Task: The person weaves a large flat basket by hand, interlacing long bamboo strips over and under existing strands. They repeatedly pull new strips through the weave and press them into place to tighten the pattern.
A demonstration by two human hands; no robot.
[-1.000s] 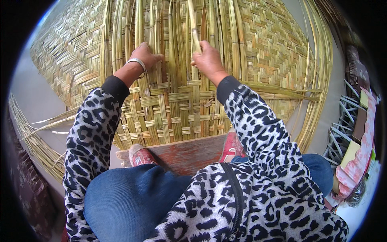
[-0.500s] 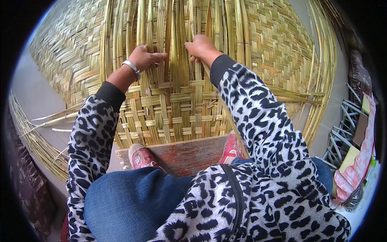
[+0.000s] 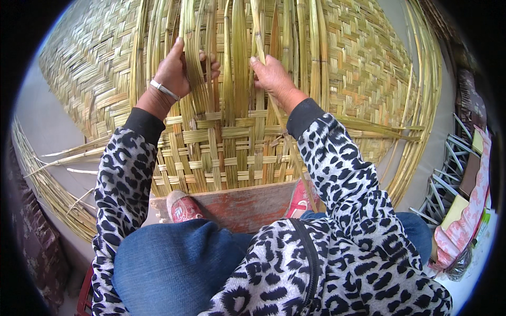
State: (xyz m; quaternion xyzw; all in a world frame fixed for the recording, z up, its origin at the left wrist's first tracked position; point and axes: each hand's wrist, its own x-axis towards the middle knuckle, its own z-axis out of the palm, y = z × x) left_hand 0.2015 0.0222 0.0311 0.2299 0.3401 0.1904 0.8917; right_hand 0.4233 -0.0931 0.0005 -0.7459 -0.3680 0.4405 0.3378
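Observation:
A mat of flat yellow-green reed strips [image 3: 226, 134] lies partly woven in front of me, its near rows crossed over and under. Loose upright strips [image 3: 240, 58] run away from the woven part toward the far edge. My left hand [image 3: 175, 73] is wrapped round a bundle of these strips [image 3: 196, 79], thumb on the left side and fingertips showing on the right. With thumb and fingers, my right hand [image 3: 274, 79] pinches one long narrow strip [image 3: 287, 139], which slants from the far edge down past my right sleeve toward my right shoe.
A worn reddish board [image 3: 237, 208] lies along the mat's near edge, between my red shoes [image 3: 185, 208]. Loose reed strips [image 3: 58, 195] are piled on the floor at left, with more along the right. A metal rack [image 3: 450, 166] and pink patterned cloth [image 3: 456, 237] stand at far right.
My left hand has turned, thumb now pointing away and fingers round a bundle of strips. My right hand has come slightly nearer and right, with the long strip now standing out in its pinch.

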